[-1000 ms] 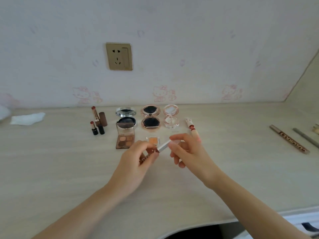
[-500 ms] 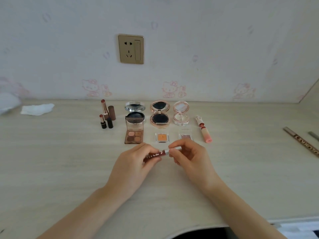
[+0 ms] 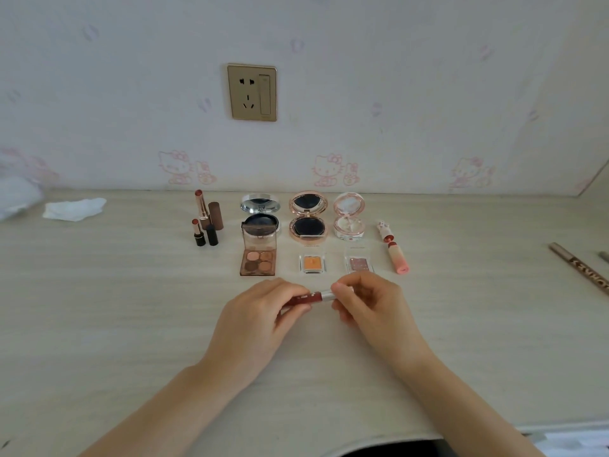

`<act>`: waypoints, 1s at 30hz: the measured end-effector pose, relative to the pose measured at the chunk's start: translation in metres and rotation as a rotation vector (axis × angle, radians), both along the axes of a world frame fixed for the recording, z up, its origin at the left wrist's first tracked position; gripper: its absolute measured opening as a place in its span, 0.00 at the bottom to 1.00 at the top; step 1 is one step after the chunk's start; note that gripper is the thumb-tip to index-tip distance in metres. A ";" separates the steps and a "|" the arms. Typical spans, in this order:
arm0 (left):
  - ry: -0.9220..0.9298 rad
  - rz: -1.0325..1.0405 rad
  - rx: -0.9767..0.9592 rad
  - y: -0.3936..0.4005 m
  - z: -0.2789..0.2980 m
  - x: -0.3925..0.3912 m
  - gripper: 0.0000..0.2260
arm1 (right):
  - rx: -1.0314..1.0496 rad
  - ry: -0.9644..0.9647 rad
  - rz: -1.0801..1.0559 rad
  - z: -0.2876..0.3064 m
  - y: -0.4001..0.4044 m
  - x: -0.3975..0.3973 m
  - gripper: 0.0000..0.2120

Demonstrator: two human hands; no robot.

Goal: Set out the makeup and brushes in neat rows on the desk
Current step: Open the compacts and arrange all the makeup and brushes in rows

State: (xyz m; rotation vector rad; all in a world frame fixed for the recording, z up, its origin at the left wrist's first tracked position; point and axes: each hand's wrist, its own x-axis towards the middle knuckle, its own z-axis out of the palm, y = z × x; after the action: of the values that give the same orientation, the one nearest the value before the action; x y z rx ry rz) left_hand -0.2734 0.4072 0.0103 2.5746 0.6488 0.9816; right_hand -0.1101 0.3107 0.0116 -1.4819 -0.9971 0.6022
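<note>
Lip tube (image 3: 308,298): I judge it light, stiff, slick. My left hand (image 3: 260,316) grips its body; right hand (image 3: 369,303) pinches the silver cap.

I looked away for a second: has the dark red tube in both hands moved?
Yes. The dark red tube has come down toward the person, from over the small orange eyeshadow pan to just before it.

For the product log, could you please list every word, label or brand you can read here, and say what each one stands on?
Brown pencil at the right edge: large pale letters, cut off by the frame and not readable with certainty.
Red tube held by the left hand and right hand: white print, too blurred to read.
Orange pan and pink pan: lid print too small to read.
Wall socket: no readable text.
</note>
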 end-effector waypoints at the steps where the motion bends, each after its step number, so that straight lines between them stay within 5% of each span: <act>1: 0.002 0.006 -0.008 0.001 0.000 0.000 0.06 | 0.011 -0.004 0.018 0.000 0.000 0.000 0.05; 4: 0.024 0.022 -0.032 0.003 -0.002 -0.001 0.06 | 0.024 -0.037 0.028 0.001 0.000 0.001 0.11; 9: 0.031 -0.004 -0.015 -0.001 0.000 0.000 0.06 | -0.014 0.005 -0.033 0.000 0.000 0.001 0.02; 17: 0.022 0.009 -0.055 0.002 0.000 -0.001 0.06 | 0.003 -0.134 0.050 0.001 -0.002 -0.002 0.11; 23: 0.024 -0.013 -0.033 -0.003 0.001 0.001 0.07 | -0.015 -0.077 -0.035 0.002 -0.001 0.000 0.02; 30: 0.007 -0.008 -0.085 0.001 -0.001 -0.001 0.06 | 0.025 0.035 0.053 0.004 -0.002 0.002 0.09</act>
State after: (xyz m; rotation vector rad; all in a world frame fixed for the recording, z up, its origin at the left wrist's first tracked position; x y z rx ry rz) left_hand -0.2740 0.4087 0.0094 2.5059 0.6667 0.9220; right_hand -0.1077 0.3086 0.0159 -1.4225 -1.0157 0.6489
